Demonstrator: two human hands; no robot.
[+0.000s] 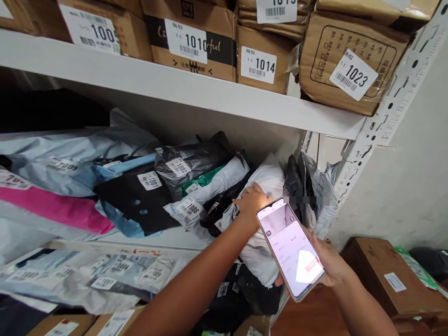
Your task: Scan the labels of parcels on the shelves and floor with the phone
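My left hand (252, 200) reaches across to a white plastic parcel bag (268, 175) on the middle shelf. Its fingers are spread and rest against the bag; part of the hand lies behind the phone. In my right hand (329, 263) is a smartphone (289, 252), held tilted with its lit screen facing me. A camera picture fills the top of the screen, and the text below is too small to read. Left of my left hand lie a white parcel labelled 1008 (191, 207) and a dark grey parcel labelled 1002 (180, 165).
Cardboard boxes with number labels, such as 1014 (258, 65) and 1023 (353, 74), line the upper shelf (196, 93). A perforated white upright (364, 158) bounds the rack on the right. Grey bags (320, 186) lean beside it. A cardboard box (395, 275) stands at lower right.
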